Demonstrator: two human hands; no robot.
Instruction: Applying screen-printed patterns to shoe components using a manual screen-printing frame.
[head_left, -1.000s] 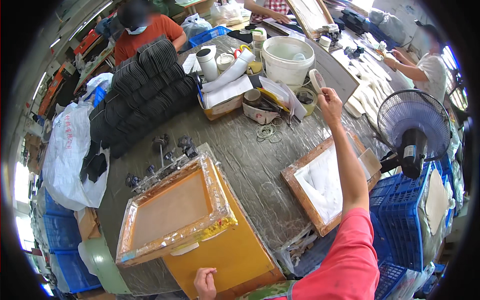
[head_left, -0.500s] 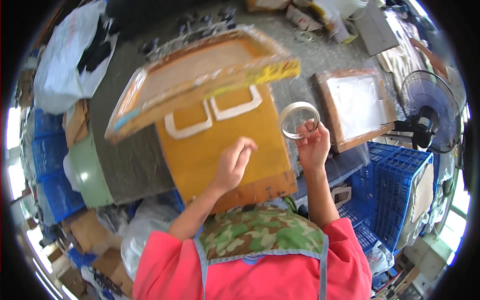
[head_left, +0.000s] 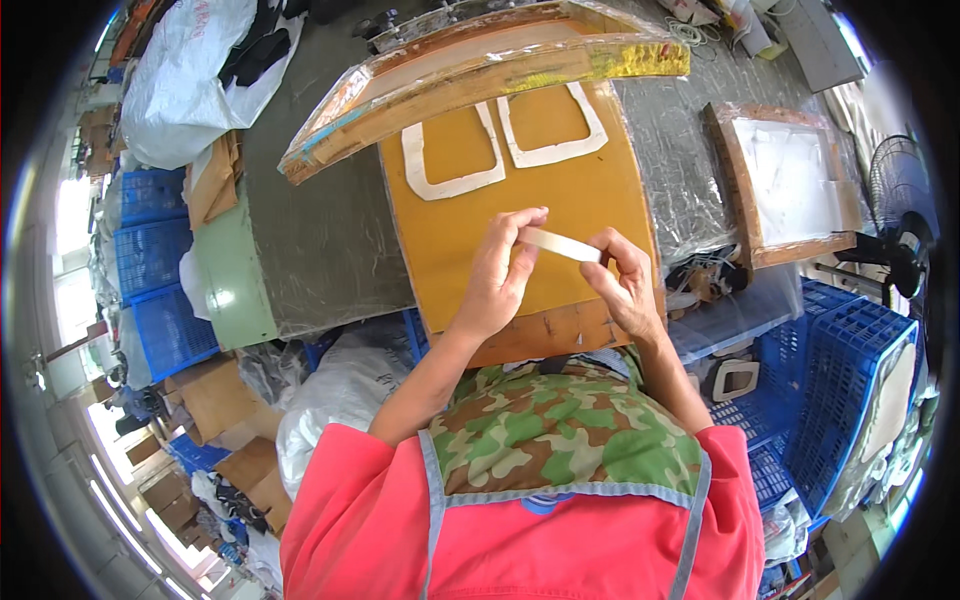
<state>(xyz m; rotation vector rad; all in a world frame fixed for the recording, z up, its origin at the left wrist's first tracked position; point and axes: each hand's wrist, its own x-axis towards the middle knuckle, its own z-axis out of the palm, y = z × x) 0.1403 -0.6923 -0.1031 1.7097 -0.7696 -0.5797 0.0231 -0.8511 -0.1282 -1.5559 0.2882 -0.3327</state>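
A roll of pale tape [head_left: 562,245], seen nearly edge-on, is held between my hands above the yellow board [head_left: 565,195]. My right hand [head_left: 628,285] pinches its right end between thumb and fingers. At the roll's left end is my left hand [head_left: 497,270], fingers curved around it and thumb below. Beyond the hands, two white U-shaped pieces, one on the left [head_left: 455,186] and one on the right [head_left: 555,157], lie side by side on the board. A wooden screen frame [head_left: 490,80] stands tilted up over their far ends, hiding part of them.
At the right lies a second wooden frame [head_left: 745,185] with a whitish screen, near a black fan [head_left: 905,255]. Blue crates [head_left: 850,400] stand below it. A white plastic bag [head_left: 180,110] sits at the far left, above more blue crates [head_left: 165,275].
My right hand has brought the tape roll inward and turned it edge-on. My left hand has come up to meet it. The view has shifted, so the board sits further right and higher.
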